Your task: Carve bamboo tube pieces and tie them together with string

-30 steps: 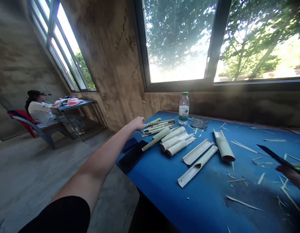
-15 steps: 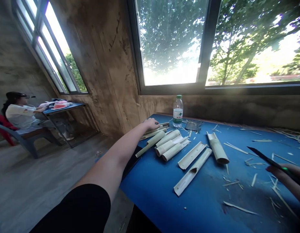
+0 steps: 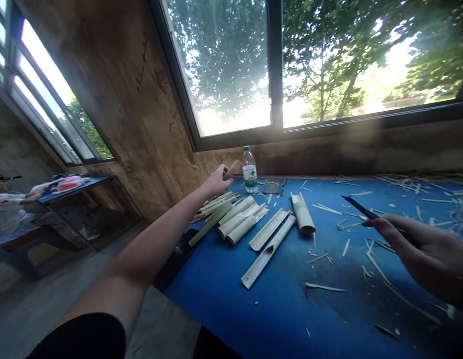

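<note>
- Bamboo piece (image 3: 233, 168), one, short: closed in our left grip (image 3: 218, 180), raised and slanting; we judge it taken near one end to leave the other free.
- Knife (image 3: 358, 206), dark-bladed: closed in our right grip (image 3: 422, 239), tip pointing away and leftward; presumably held aside so the edge is well apart from the other arm.
- Narrow bamboo pieces (image 3: 216, 203), a pile: just below the left grip, roughly parallel, probably bundled for easy picking.
- Wider bamboo sections (image 3: 237, 222): nearer us than the left grip, side by side, likely so they cannot roll.
- Channelled bamboo lengths (image 3: 269, 230), two: between the grips, near each other, lying flat.
- Broad bamboo tube (image 3: 303, 214): left of the right grip, apart from the rest.
- Bottle (image 3: 250, 173), green-capped, upright: just right of the left grip, perhaps set back for working room.
- Table (image 3: 216, 294), blue: shavings (image 3: 325, 287) strewn about the right grip, a darker patch among them.
- Room: rough brown wall (image 3: 149, 134) and window (image 3: 231, 75) beyond the grips; second table (image 3: 82, 185) and a seated person, partly cut off, far left of the left grip.
</note>
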Demonstrator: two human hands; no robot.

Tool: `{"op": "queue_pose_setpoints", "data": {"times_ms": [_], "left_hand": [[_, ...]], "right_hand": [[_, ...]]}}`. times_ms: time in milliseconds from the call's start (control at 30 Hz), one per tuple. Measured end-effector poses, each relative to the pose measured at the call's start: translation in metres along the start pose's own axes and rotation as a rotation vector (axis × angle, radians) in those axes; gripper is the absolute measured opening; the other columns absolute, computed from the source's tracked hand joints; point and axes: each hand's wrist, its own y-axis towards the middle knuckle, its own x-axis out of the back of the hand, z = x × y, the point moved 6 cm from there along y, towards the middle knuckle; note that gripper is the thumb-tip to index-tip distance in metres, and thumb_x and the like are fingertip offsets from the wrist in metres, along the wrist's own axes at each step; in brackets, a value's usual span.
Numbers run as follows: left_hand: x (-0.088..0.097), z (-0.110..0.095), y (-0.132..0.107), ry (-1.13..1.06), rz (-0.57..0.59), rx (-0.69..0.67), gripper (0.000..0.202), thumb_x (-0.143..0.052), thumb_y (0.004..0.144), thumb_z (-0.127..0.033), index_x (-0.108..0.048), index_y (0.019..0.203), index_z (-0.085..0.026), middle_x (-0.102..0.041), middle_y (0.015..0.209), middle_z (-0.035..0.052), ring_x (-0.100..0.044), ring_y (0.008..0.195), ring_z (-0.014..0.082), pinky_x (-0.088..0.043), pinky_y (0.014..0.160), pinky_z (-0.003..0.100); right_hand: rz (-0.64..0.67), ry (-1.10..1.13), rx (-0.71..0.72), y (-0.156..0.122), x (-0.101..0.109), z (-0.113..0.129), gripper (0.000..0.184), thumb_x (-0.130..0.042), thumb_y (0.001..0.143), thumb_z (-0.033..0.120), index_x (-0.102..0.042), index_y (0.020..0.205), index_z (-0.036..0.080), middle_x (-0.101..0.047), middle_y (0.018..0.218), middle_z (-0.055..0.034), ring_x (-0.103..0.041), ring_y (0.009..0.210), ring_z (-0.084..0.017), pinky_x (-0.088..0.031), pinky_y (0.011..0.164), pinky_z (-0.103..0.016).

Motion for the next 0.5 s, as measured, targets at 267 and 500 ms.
{"op": "queue_pose_setpoints", "data": {"times_ms": [267, 500], "left_hand": [[-0.103, -0.132, -0.118, -0.776, 0.521, -0.12, 0.041, -0.057, 0.108, -0.064, -0.055, 0.113, -0.023, -0.053, 0.078, -0.0038, -0.052, 0.052, 0.0099, -0.048, 0.044, 0.02], [-0.151, -0.139, -0.123, -1.031, 0.607, -0.116, 0.036, -0.051, 0.111, -0.053, -0.062, 0.123, -0.021, -0.051, 0.079, -0.0042, -0.04, 0.045, 0.006, -0.035, 0.038, 0.017]], "right_hand": [[-0.026, 0.333, 0.026, -0.008, 0.015, 0.034, 0.052, -0.051, 0.111, 0.068, -0.074, 0.121, 0.022, -0.059, 0.067, -0.0008, -0.05, 0.051, -0.018, -0.033, 0.048, -0.033], [-0.124, 0.366, 0.259, -0.012, 0.025, 0.053, 0.026, -0.053, 0.117, 0.043, -0.071, 0.119, 0.024, -0.062, 0.074, 0.002, -0.051, 0.055, -0.012, -0.036, 0.052, -0.029]]}}
